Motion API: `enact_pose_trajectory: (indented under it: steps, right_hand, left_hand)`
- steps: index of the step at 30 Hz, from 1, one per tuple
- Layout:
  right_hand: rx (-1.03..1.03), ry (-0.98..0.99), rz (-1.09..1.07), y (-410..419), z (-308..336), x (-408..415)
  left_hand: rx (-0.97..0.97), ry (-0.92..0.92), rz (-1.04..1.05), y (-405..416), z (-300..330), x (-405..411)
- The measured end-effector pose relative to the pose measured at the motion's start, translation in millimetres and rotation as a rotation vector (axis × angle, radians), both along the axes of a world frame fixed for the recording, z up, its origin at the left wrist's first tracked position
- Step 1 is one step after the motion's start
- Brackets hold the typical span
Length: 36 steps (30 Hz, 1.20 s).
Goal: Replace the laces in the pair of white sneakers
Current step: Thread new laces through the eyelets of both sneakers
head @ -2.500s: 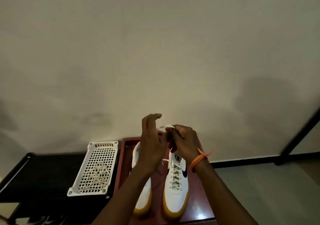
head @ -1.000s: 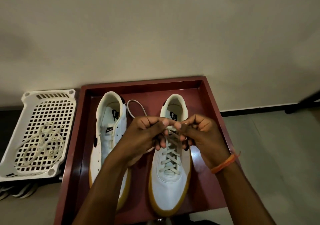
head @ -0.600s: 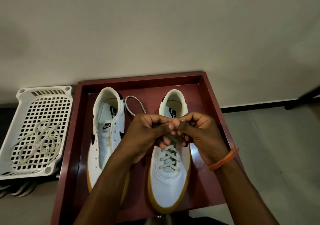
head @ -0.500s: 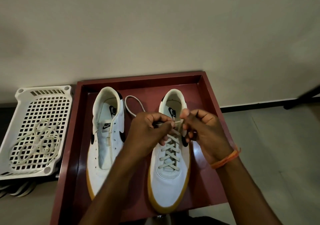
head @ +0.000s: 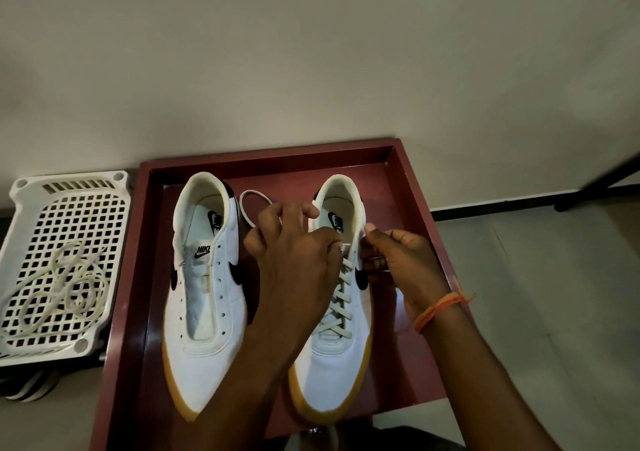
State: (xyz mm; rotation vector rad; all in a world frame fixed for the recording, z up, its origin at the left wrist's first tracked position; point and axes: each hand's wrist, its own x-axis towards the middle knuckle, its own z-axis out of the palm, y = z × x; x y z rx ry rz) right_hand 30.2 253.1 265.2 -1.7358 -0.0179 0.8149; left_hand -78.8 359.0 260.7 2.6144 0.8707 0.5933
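Two white sneakers with tan soles stand side by side in a dark red tray. The left sneaker has bare eyelets and no lace. The right sneaker carries a cream lace crossed up most of its eyelets. My left hand pinches one lace end at the shoe's top left eyelets. My right hand, with an orange thread at the wrist, pinches the other end at the top right. A slack loop of lace lies on the tray between the two shoes.
A white perforated basket sits left of the tray and holds a tangle of cream laces. Striped footwear shows under the basket. A plain wall rises behind, with a black skirting line and a black pole at the right.
The camera tilted down from the wall to the tray. My hands, fingertips together over the right sneaker's tongue, have drawn apart sideways, each keeping a lace end.
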Motion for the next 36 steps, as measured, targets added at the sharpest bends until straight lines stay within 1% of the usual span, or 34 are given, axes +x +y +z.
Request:
enact_pose_trajectory:
  steps: [4,6,9,10,16,19,23,29,32,34,36]
  right_hand:
    - [0.003,0.017,-0.015,0,1,0]
    - [0.001,0.026,-0.008,-1,1,1]
    - [0.009,0.041,0.017,-2,0,2]
    - [0.005,0.027,0.035,-2,1,3]
    - [-0.006,-0.143,0.226,-11,8,5]
    - [0.050,-0.092,0.248,-17,13,7]
    - [-0.012,-0.214,0.287,-18,13,4]
    - [0.021,-0.135,0.264,-19,9,5]
    - [0.011,-0.083,0.244,-21,13,8]
    - [0.047,0.019,0.146,-27,19,17]
    - [0.118,0.067,-0.033,-38,22,31]
  left_hand:
    - [-0.057,0.022,-0.016,-2,-8,2]
    - [-0.176,0.007,-0.038,-1,-9,4]
    - [-0.407,-0.062,-0.034,2,-9,6]
    - [-0.435,-0.072,-0.037,2,-9,5]
    - [-0.483,-0.077,-0.035,-4,-8,9]
    - [-0.483,-0.053,-0.024,-4,-5,10]
    - [-0.467,-0.024,-0.012,-3,-4,10]
    - [-0.478,-0.010,-0.034,-1,-5,8]
    - [-0.415,0.033,-0.048,2,-2,6]
    - [-0.446,0.039,-0.028,5,1,5]
    - [-0.534,0.031,-0.016,7,4,5]
